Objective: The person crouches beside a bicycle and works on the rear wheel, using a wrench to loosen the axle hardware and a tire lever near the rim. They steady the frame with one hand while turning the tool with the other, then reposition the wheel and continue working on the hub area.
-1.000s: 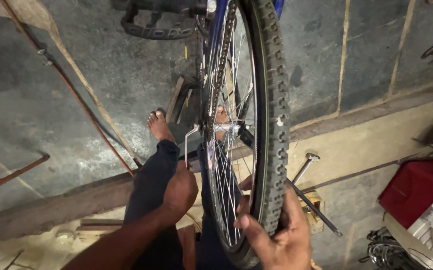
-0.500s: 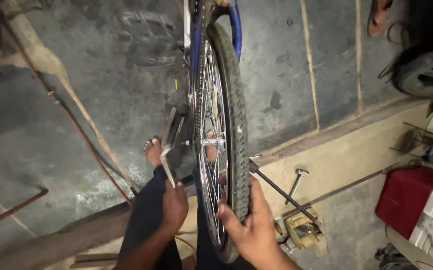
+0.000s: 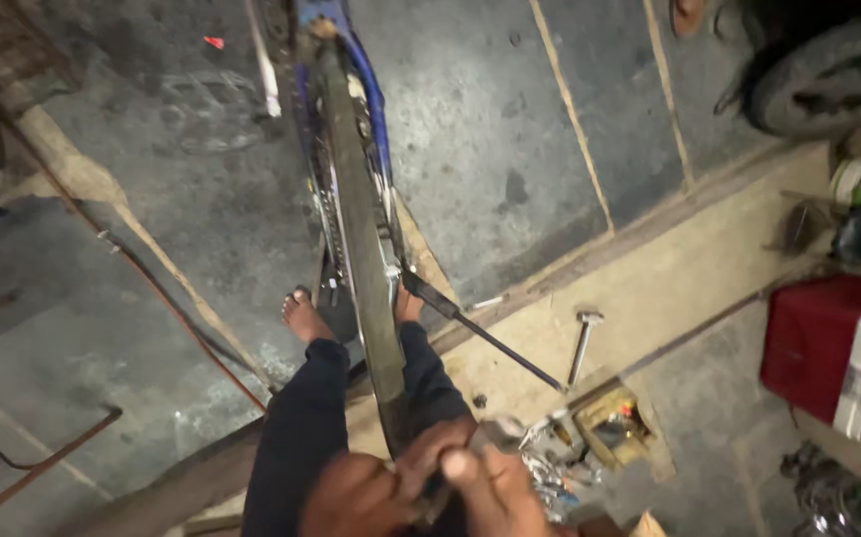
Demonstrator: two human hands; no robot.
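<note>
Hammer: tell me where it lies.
Head view, right of centre: the hammer lies on the tan floor strip, right of the bicycle wheel, just above the small yellow box.

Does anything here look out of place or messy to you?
A few things. A hammer and a long dark rod lie loose on the concrete floor. Beside the person's right hand, small metal parts sit in a jumbled heap. The bicycle wheel stands between bare feet, close to those tools.
</note>
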